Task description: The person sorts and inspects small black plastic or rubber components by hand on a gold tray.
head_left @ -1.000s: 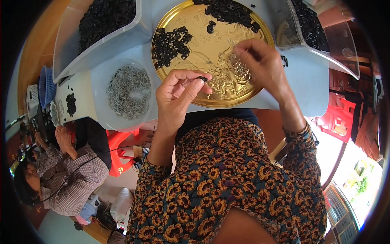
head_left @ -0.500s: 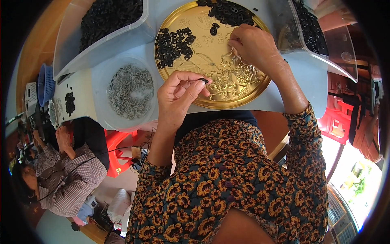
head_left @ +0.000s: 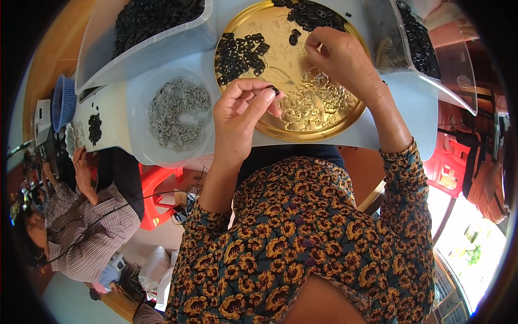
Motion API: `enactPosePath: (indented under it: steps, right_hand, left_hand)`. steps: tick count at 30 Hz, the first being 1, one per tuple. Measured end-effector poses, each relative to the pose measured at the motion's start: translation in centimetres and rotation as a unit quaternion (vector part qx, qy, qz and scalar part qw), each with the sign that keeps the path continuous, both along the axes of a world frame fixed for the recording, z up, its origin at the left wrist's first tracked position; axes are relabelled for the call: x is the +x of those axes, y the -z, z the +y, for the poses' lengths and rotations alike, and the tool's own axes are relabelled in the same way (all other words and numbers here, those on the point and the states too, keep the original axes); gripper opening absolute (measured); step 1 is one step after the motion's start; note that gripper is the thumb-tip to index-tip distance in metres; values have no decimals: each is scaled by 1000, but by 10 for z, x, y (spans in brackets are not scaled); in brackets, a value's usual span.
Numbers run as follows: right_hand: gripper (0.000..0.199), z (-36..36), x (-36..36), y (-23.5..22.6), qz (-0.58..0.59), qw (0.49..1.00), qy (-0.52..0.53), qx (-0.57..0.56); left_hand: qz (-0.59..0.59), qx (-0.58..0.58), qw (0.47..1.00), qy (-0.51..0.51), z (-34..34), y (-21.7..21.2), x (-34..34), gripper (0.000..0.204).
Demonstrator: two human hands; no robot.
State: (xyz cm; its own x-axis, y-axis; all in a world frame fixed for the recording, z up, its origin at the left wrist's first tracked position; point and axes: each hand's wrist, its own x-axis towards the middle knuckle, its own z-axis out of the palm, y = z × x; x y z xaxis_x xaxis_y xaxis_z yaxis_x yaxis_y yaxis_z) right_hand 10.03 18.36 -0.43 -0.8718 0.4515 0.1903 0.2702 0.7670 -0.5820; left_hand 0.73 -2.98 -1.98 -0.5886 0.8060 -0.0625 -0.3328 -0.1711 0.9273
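Observation:
Between the thumb and fingertips of my left hand (head_left: 237, 113) is a small black plastic piece (head_left: 273, 88), held above the near left part of a round gold tray (head_left: 278, 56). My right hand (head_left: 345, 59) hovers over the tray's right side with thumb and forefinger curled together. Whatever sits in its fingertips, if anything, is hidden. Below that hand lies a heap of small shiny metal pieces (head_left: 318, 102). One cluster of black plastic pieces (head_left: 240, 56) covers the tray's left side, another cluster (head_left: 315, 16) its far edge. A couple of loose black pieces (head_left: 294, 36) lie between them.
A clear bin of black parts (head_left: 156, 27) stands at the far left, another bin (head_left: 418, 43) at the right. Left of the tray sits a clear round tub (head_left: 181, 121) of small grey metal pieces. A co-worker in a striped shirt (head_left: 102, 227) sits at the left.
My right hand has drawn slightly away from the shiny pieces, its fingers now more curled. The left hand keeps its pinch on the black piece. The whole view has shifted a little.

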Motion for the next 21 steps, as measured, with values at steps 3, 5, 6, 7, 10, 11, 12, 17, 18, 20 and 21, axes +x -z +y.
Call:
enactPosePath:
  steps: [3,5,6,7,10,11,12,17,18,20,21]
  right_hand:
    - [9,8,2,7,22,997,-3,76]
    - [11,12,3,3,22,997,0,73]
    - [11,12,3,0,22,997,0,72]
    - [11,10,2,-3,17,998,-12,66]
    - [12,3,-4,-1,18,996,-72,53]
    - [12,-1,-8,1,25,991,-122,46]
    - [12,-6,-12,3,26,991,-122,45]
    - [13,-24,-29,15,15,988,-145,56]
    - [14,-27,-31,17,5,989,-135,52]
    - [15,-30,-34,22,-3,988,-136,69]
    - [16,-31,-36,23,-11,987,-135,85]
  left_hand:
    - [-6,-5,1000,-12,0,-2,-1,13]
    - [9,4,1000,-25,-3,-1,-3,15]
    - [9,3,1000,-25,-5,0,-4,15]
    - [7,3,1000,-23,-8,0,-5,15]
    - [3,10,1000,-22,-14,2,-6,15]
    - [0,17,1000,-26,-15,3,-6,15]
    - [1,16,1000,-26,-17,3,-6,15]
    - [-5,9,1000,-29,-21,1,-4,15]
    - [-4,9,999,-30,-22,1,-4,15]
    - [-11,7,1000,-28,-21,2,-3,15]
    - [-11,7,999,-29,-21,2,-2,15]
